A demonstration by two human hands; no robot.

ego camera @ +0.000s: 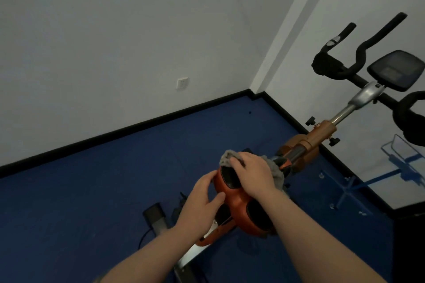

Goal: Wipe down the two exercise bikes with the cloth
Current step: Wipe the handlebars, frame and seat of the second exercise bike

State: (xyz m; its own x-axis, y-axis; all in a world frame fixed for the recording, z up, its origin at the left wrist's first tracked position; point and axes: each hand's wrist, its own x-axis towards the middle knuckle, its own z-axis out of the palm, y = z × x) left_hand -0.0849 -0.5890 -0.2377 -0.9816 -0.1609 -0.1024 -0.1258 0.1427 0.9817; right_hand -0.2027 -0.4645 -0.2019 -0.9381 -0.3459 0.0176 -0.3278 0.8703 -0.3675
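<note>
Your right hand (251, 173) lies palm-down on the crumpled grey cloth (230, 158), fingers bent over it and pressing it onto the front end of the orange-and-black padded saddle (236, 193) of the orange exercise bike (305, 142). The cloth bunches out past your fingertips on the far-left side and hangs off the saddle's right side beside your wrist. Your left hand (202, 200) rests against the saddle's left flank, fingers loosely spread and fairly straight, the thumb lying across the orange shell; it has hold of nothing.

The bike stands on the dark blue floor (115, 190), its frame running from the saddle up towards the far-right corner of the room. A chrome post (342, 114) rises out of the orange frame to a silver clamp, which carries the black foam-covered handlebars (358, 53) and a dark rectangular console screen (396, 70). Black adjustment knobs (310, 121) stick out on either side of the frame near the post. Below your left forearm a grey-and-black pedal (155, 215) shows over the floor.

On the grey left wall sits a white wall socket (182, 82), above the black skirting board (115, 135) that edges the floor. At the right edge, a pale blue wire rack (400, 151) shows near the floor; what it belongs to, you cannot tell.
</note>
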